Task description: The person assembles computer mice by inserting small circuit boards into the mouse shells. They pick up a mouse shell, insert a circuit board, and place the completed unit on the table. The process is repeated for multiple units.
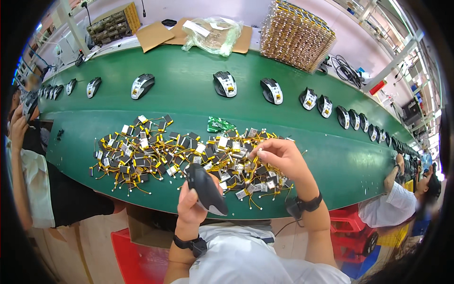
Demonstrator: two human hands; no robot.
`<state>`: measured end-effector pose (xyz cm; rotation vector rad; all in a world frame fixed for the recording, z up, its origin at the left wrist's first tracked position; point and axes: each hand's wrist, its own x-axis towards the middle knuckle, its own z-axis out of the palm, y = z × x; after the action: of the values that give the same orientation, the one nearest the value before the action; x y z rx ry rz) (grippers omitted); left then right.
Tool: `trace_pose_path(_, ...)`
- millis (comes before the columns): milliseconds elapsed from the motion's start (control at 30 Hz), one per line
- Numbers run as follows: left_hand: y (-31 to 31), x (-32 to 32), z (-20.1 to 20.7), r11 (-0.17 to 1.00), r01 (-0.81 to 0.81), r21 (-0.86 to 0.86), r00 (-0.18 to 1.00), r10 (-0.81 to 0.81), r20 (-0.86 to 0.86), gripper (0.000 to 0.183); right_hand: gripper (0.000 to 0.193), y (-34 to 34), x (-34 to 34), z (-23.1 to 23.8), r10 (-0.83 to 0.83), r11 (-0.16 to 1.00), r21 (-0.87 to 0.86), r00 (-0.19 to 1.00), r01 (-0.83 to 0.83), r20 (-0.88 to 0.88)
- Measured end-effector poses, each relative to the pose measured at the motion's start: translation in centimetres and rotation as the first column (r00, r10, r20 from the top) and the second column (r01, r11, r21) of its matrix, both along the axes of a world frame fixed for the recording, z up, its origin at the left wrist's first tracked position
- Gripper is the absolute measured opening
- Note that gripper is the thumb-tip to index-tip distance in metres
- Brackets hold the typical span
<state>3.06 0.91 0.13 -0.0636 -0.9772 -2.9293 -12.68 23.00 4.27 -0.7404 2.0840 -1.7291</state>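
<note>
In my left hand (190, 207) is a black computer mouse (204, 185), gripped by its sides and tilted over the table's near edge. My right hand (282, 157) reaches over the right part of a pile of small batteries (151, 154). Its thumb and forefinger pinch a tiny white piece, which looks like the plug of a battery lead (259, 150). The batteries are flat, silver or dark, with yellow tape and thin coloured wires ending in white plugs. A green-and-white packet (220, 124) lies at the pile's far side.
Several black-and-white mice (224, 84) stand in a row along the green belt (184, 94) beyond the pile. Behind it are a clear plastic bag (213, 35) on cardboard and a tall stack of battery trays (295, 38). People work at both sides; a red stool (347, 225) is lower right.
</note>
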Motion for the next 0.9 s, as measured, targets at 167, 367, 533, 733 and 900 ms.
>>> trace_pose_path(167, 1.2, -0.5, 1.0, 0.983, 0.013, -0.185, 0.992, 0.011, 0.130, 0.067, 0.014, -0.2, 1.6, 1.3, -0.119, 0.988, 0.095, 0.993, 0.119, -0.004)
trace_pose_path(367, 2.7, -1.3, 1.2, 0.978, 0.081, -0.194, 0.988, -0.054, 0.141, 0.079, 0.016, 0.9, 2.1, 0.5, -0.129, 0.991, 0.030, 0.989, 0.127, 0.075)
trace_pose_path(533, 3.1, -1.1, 0.6, 0.965, 0.138, -0.221, 0.978, -0.098, 0.183, 0.087, 0.016, -0.3, 2.9, -0.2, -0.131, 0.991, -0.021, 0.989, 0.133, 0.068)
trace_pose_path(733, 2.7, -1.1, 0.9, 0.962, 0.203, -0.181, 0.973, -0.178, 0.145, 0.078, 0.016, -1.1, 4.0, 0.8, -0.118, 0.985, 0.105, 0.981, 0.135, -0.154)
trace_pose_path(900, 2.6, -0.6, 0.9, 0.971, 0.173, -0.168, 0.976, -0.145, 0.165, 0.082, 0.016, -1.1, 4.5, 1.4, -0.066, 0.995, 0.063, 0.993, 0.072, -0.093)
